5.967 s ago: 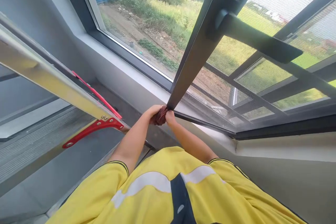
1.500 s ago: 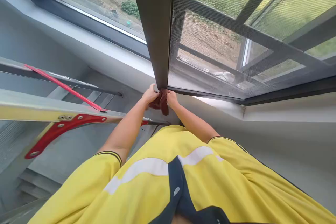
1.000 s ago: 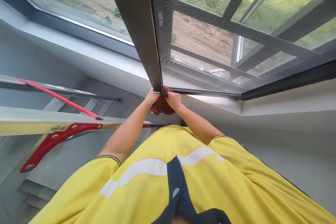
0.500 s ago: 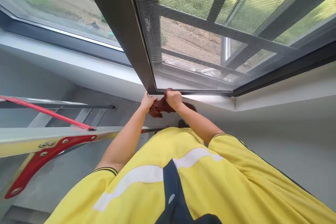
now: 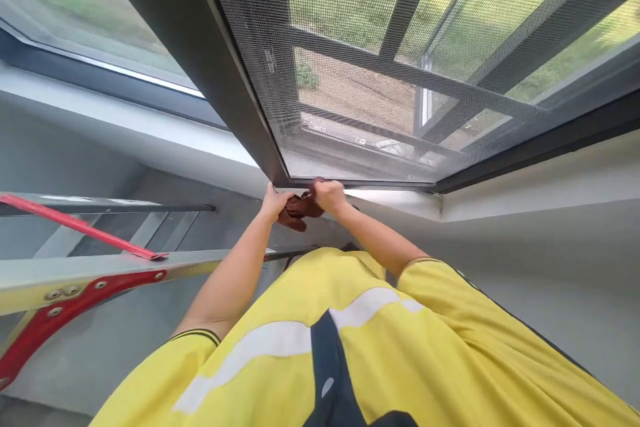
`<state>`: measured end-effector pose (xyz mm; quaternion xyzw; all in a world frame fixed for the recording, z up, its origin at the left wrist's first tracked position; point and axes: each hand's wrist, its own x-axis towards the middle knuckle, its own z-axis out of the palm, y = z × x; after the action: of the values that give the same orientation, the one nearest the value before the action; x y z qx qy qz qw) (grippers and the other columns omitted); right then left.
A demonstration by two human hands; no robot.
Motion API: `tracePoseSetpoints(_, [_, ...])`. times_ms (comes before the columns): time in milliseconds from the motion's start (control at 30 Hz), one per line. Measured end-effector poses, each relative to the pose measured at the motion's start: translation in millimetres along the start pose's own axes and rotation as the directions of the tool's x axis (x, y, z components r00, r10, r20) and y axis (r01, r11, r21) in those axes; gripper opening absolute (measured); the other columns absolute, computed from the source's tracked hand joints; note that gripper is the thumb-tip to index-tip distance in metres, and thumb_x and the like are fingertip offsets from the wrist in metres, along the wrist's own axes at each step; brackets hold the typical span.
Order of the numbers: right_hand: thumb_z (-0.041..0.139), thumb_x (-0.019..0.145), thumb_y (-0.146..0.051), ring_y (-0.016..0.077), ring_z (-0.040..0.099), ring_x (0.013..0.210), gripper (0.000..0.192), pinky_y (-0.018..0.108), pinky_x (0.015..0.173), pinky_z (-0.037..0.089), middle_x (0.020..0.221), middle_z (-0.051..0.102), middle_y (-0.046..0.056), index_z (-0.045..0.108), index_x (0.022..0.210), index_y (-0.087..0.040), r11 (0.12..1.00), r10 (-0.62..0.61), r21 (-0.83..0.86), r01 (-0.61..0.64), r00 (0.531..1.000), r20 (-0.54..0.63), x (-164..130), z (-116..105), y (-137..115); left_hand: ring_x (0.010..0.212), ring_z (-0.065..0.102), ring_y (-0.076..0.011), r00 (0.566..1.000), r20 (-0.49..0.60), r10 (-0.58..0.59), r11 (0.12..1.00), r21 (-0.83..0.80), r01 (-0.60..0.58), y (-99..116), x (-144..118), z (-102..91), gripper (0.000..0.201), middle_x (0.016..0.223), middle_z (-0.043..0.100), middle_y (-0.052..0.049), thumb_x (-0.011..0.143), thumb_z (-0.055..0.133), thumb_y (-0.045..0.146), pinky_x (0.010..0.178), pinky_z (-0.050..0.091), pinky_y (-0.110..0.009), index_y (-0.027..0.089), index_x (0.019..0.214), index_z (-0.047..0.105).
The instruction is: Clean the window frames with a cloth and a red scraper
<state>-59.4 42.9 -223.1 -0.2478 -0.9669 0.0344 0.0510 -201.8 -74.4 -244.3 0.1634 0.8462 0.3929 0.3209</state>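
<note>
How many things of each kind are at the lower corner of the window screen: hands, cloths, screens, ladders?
Hands: 2, left hand and right hand
Cloth: 1, dark red cloth held between both hands
Screen: 1, mesh screen in a dark frame
Ladder: 1, ladder with red braces
Total: 5

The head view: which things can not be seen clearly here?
- Cloth: mostly covered by the left hand and right hand, so its full shape is hidden.
- Fingertips of both hands: tucked under the frame corner.
- Ladder: cut off by the left edge.
- Ground outside: blurred behind the mesh.
- Floor below: hidden by the yellow shirt.
</note>
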Motion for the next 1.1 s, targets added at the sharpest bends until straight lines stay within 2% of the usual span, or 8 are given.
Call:
tracePoseSetpoints(67, [0.039,0.089,-0.021,0.0164,0.058,0.07,0.027,0.026,0.063,0.029,0.081,0.068,0.01,0.065,0.093,-0.014,0.993,-0.105,0.057,0.104,0.994,0.013,25,3,-37,0.086,0.064,-0.0288,1.0,0.003,-0.002,1.0,0.017,0.002,1,-1,-5.2,0.058,0.093,0.067,-0.008,0.062,0.069,0.031,0.07,0.049,-0.035,0.022,0.116,0.048])
tracePoseSetpoints(133, [0.037,0.089,-0.02,0.0163,0.058,0.07,0.029,0.027,0.063,0.029,0.083,0.069,0.01,0.065,0.095,-0.015,0.992,-0.108,0.073,0.106,0.994,0.02,30,2,-44,0.086,0.064,-0.0299,1.0,0.002,-0.002,0.999,0.04,0.002,3,-1,-9.8,0.055,0.091,0.068,-0.008,0.062,0.069,0.031,0.071,0.049,-0.036,0.022,0.113,0.05])
tracePoseSetpoints(300, [0.043,0.082,-0.015,0.0161,0.056,0.064,0.023,0.027,0.062,0.029,0.069,0.065,0.011,0.066,0.076,-0.011,0.985,0.169,-0.039,-0.168,0.986,0.009,-29,-4,45,0.089,0.063,-0.0296,1.0,-0.012,-0.019,0.997,0.069,0.02,10,-4,-6.9,0.059,0.098,0.067,-0.01,0.062,0.069,0.033,0.074,0.049,-0.037,0.021,0.115,0.047])
tracePoseSetpoints(367, [0.043,0.083,-0.016,0.0163,0.055,0.064,0.025,0.028,0.062,0.028,0.068,0.064,0.012,0.065,0.074,-0.01,0.973,0.22,-0.065,-0.221,0.975,-0.017,-37,-4,58,0.09,0.063,-0.0286,1.0,-0.013,-0.026,0.998,0.062,0.027,10,-5,-4.2,0.063,0.1,0.066,-0.011,0.063,0.069,0.034,0.075,0.049,-0.036,0.021,0.119,0.045])
tracePoseSetpoints(600, [0.038,0.09,-0.021,0.0145,0.056,0.068,0.028,0.027,0.064,0.026,0.078,0.067,0.009,0.064,0.087,-0.013,0.996,-0.063,0.054,0.065,0.997,-0.049,23,12,-34,0.087,0.064,-0.0295,0.998,0.057,0.003,0.997,0.078,-0.007,6,-1,-13.5,0.066,0.098,0.067,-0.01,0.061,0.072,0.032,0.071,0.049,-0.035,0.022,0.121,0.046])
tracePoseSetpoints(833, [0.044,0.082,-0.018,0.0164,0.056,0.064,0.023,0.026,0.062,0.028,0.067,0.065,0.011,0.064,0.073,-0.01,0.962,0.247,-0.094,-0.256,0.964,-0.103,-36,2,51,0.088,0.063,-0.029,0.997,0.08,0.005,0.998,0.059,-0.009,9,-6,-10.4,0.065,0.101,0.065,-0.012,0.066,0.069,0.028,0.072,0.048,-0.036,0.02,0.125,0.041])
tracePoseSetpoints(1033, [0.038,0.088,-0.022,0.0164,0.06,0.073,0.027,0.026,0.067,0.031,0.082,0.068,0.009,0.063,0.092,-0.013,0.999,0.036,-0.008,-0.036,0.999,0.02,24,7,-51,0.082,0.063,-0.0302,0.994,0.107,0.013,0.998,0.058,-0.02,5,-4,-14.9,0.066,0.091,0.065,-0.01,0.063,0.071,0.026,0.07,0.047,-0.037,0.02,0.123,0.044])
tracePoseSetpoints(1100, [0.036,0.09,-0.023,0.0166,0.061,0.076,0.028,0.026,0.068,0.032,0.086,0.069,0.008,0.063,0.096,-0.016,0.999,0.047,-0.005,-0.047,0.999,0.026,29,6,-54,0.08,0.062,-0.0292,0.995,0.103,0.012,1.0,-0.009,-0.011,2,1,-16.6,0.063,0.088,0.065,-0.009,0.061,0.073,0.026,0.069,0.047,-0.037,0.021,0.118,0.048])
